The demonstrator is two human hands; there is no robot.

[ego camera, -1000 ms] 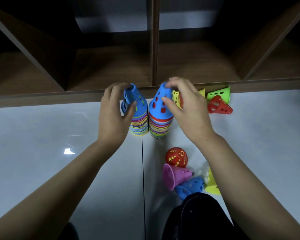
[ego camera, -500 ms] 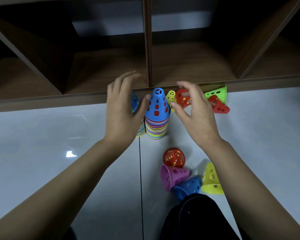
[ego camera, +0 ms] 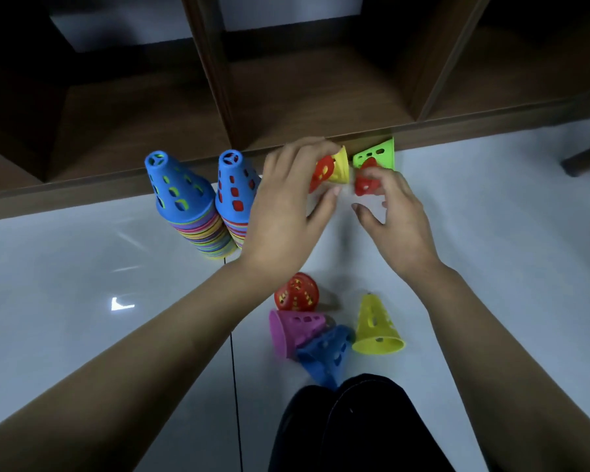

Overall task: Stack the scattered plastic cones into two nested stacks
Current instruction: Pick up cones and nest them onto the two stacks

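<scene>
Two nested stacks stand upright side by side on the pale floor [ego camera: 82,267], their bases touching, at about eleven o'clock from the middle of the view: the left stack [ego camera: 188,212] and the right stack [ego camera: 235,199], each capped by a blue cone over many coloured rims. Just to the right stack's three o'clock, the left hand [ego camera: 286,212] closes its grip around a red cone [ego camera: 322,170] nested with a yellow cone [ego camera: 342,165]; the pair lies tilted at the hand's one o'clock, between thumb and fingertips, the yellow rim sticking out past the fingers. Beside it at three o'clock, the right hand [ego camera: 394,219] pinches a second red cone [ego camera: 367,180] at its fingertips, at the hand's eleven o'clock, the thumb spread below it. A green cone [ego camera: 377,155] lies on its side just behind that one, against the base of the dark wooden shelf unit [ego camera: 321,97]. Nearer the person, at six o'clock from the hands, loose cones lie clustered: a red one [ego camera: 295,291] seen tip-on, a purple one [ego camera: 295,330] on its side touching a blue one [ego camera: 326,356] also on its side, and a yellow one [ego camera: 377,327] standing upright just to their right. A dark trouser knee [ego camera: 355,427] shows at the bottom edge.
</scene>
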